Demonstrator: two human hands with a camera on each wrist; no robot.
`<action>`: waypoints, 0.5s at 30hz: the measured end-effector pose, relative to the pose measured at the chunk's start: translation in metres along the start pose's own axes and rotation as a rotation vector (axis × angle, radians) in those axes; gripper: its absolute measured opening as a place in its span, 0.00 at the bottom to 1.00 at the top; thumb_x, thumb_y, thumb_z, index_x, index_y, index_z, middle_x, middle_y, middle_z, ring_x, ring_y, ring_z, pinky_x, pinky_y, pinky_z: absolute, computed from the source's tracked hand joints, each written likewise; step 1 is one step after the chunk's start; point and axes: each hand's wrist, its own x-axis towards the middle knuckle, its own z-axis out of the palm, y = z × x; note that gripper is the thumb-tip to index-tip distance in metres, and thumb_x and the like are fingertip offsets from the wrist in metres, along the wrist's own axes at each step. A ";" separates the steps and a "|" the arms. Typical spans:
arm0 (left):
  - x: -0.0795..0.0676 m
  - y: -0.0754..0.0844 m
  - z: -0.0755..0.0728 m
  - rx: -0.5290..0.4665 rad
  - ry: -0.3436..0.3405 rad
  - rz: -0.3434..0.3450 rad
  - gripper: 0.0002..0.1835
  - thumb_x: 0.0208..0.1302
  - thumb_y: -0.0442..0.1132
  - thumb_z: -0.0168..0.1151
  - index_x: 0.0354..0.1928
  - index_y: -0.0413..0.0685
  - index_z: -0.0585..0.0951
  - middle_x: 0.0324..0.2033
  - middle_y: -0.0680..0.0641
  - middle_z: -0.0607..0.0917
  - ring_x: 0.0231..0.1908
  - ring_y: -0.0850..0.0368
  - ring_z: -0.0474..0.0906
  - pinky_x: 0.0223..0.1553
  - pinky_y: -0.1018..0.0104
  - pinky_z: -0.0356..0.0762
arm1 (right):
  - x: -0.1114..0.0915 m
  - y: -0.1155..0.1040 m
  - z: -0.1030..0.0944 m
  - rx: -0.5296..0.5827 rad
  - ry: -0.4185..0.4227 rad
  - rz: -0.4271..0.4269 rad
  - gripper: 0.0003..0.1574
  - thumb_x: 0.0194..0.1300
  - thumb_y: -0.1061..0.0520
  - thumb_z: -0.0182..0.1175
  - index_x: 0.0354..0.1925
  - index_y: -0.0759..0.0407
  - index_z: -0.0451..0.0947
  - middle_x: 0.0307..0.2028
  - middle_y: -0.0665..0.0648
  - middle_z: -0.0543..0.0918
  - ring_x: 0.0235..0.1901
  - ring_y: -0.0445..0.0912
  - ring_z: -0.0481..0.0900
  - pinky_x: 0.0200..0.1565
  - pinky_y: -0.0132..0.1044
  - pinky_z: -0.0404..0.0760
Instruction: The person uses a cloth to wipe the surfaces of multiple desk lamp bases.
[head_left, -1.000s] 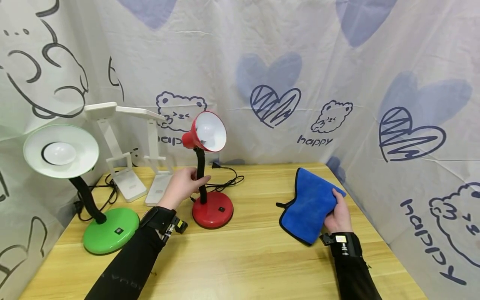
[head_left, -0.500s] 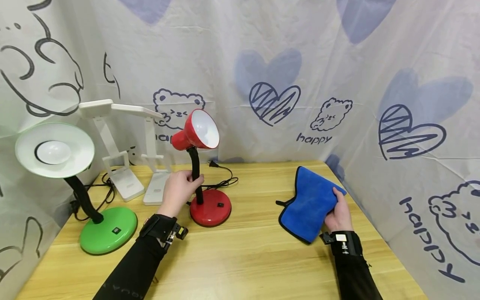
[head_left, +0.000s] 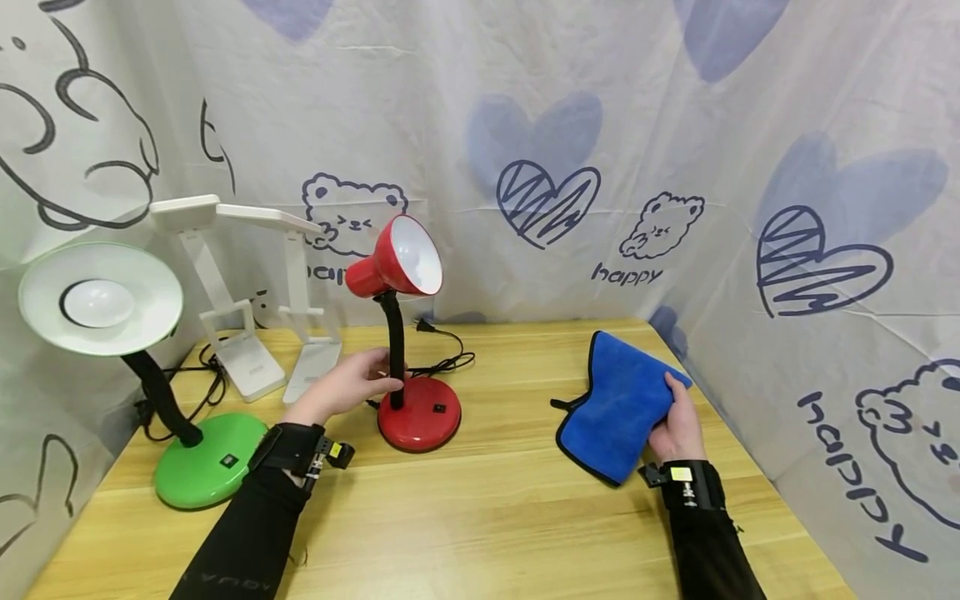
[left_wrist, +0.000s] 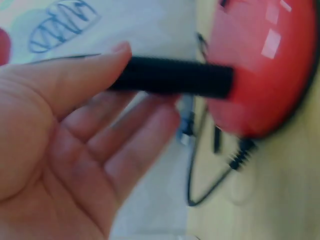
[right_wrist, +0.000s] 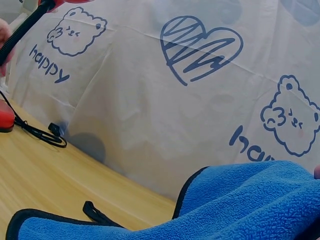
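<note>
In the head view, a red desk lamp (head_left: 420,425) stands upright on the wooden table (head_left: 480,525), its shade tipped up toward the right. My left hand (head_left: 341,387) is at the lower part of its black flexible neck (head_left: 396,337). The left wrist view has the thumb (left_wrist: 95,75) lying along one side of the neck and the fingers behind it. On the right, a blue cloth (head_left: 618,408) with black edging and a small loop is pinched by my right hand (head_left: 678,425) at its right edge. The right wrist view shows mostly folded cloth (right_wrist: 245,205).
A green desk lamp (head_left: 206,467) stands at the left. Behind it are two white folding lamps (head_left: 251,367) against the printed curtain (head_left: 525,50). A black cord with a plug (head_left: 446,362) lies behind the red lamp.
The red lamp's shade and neck have leaned left, then slightly back right. My left hand has slid down the neck toward the base. The right hand and cloth have stayed put.
</note>
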 end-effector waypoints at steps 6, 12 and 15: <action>0.005 -0.004 0.007 0.084 0.148 -0.037 0.15 0.60 0.47 0.69 0.45 0.50 0.77 0.42 0.49 0.84 0.44 0.51 0.83 0.40 0.63 0.82 | 0.000 -0.001 0.000 -0.022 -0.001 0.005 0.47 0.71 0.43 0.54 0.75 0.36 0.36 0.75 0.39 0.44 0.73 0.36 0.46 0.70 0.31 0.50; 0.007 -0.002 0.014 0.200 0.275 -0.047 0.16 0.56 0.52 0.72 0.40 0.58 0.75 0.37 0.53 0.84 0.37 0.55 0.81 0.34 0.63 0.79 | -0.001 -0.004 -0.001 -0.001 -0.032 -0.020 0.46 0.72 0.42 0.52 0.75 0.34 0.36 0.75 0.38 0.44 0.73 0.36 0.45 0.71 0.30 0.49; 0.009 0.001 0.019 0.239 0.301 -0.034 0.17 0.56 0.53 0.71 0.41 0.58 0.75 0.37 0.53 0.84 0.35 0.54 0.81 0.34 0.60 0.78 | -0.003 -0.006 0.001 0.010 -0.071 -0.078 0.46 0.72 0.42 0.51 0.75 0.34 0.34 0.75 0.38 0.43 0.74 0.36 0.45 0.71 0.31 0.48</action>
